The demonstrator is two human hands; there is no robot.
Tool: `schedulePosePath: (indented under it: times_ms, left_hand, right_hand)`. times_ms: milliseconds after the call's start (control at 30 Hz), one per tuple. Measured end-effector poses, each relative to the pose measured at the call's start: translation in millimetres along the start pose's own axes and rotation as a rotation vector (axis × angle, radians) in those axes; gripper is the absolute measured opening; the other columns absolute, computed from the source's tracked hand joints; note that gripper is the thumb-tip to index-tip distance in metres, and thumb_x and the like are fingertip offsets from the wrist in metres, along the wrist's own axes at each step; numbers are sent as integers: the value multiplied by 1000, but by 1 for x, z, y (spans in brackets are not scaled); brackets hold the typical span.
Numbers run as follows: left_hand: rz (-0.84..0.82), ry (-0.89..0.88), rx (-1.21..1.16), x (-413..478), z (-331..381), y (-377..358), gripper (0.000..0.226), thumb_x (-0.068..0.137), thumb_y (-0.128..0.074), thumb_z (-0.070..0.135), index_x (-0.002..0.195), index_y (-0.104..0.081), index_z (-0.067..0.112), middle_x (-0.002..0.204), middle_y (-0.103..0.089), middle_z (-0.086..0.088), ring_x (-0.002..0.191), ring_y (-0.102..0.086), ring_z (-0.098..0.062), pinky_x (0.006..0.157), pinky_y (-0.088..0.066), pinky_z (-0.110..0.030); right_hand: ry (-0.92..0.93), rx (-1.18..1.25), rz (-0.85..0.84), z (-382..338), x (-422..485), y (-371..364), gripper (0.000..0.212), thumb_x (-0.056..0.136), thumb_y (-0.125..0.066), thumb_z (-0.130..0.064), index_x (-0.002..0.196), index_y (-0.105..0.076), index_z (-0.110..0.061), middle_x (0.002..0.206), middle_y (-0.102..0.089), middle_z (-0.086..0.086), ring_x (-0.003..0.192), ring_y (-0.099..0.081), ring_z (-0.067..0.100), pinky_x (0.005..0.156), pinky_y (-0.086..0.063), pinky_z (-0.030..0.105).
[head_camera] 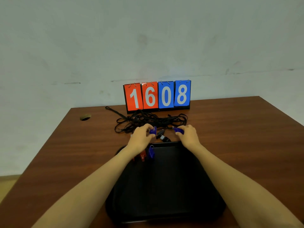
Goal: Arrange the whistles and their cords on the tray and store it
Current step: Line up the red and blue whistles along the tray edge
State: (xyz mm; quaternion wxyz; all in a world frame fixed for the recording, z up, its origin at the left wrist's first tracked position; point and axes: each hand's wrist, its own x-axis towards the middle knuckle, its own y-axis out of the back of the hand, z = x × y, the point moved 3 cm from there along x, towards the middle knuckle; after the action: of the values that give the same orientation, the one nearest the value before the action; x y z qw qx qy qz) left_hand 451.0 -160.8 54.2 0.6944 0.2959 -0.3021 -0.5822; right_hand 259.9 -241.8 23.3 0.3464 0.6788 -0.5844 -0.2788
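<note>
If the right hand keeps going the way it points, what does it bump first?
Probably the tangle of black cords just beyond the right hand, which pinches a blue whistle. The scoreboard stands behind them; depth is hard to judge.

I see the tray (164, 186) nearest me on the table (246, 137), whistles (148, 153) in its far-left corner, loose whistles (162, 135) just beyond its far rim, tangled cords (148, 120) behind those, flip scoreboard (158, 96) farthest back, cable hole (85, 117) far left.
</note>
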Motion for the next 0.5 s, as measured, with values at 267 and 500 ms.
schedulePosePath:
  times_ms: [267,500]
  left_hand:
    - [30,43,-273,-49,29,-2,25,85,-66,9,106,-53,14,100,-62,-3,72,-54,-2,64,-44,-14]
    - [-41,84,-298,-82,30,-23,25,79,-73,17,94,-53,16,106,-58,3,90,-57,-13,76,-44,-22]
  right_hand:
    - [84,94,38,-15,-51,31,41,93,-58,-29,130,-54,-12,121,-56,8,107,-55,20,82,-44,27]
    - [70,95,-24,-17,-89,32,38,91,-61,-24,127,-58,-11,124,-60,8,112,-56,23,92,-44,31]
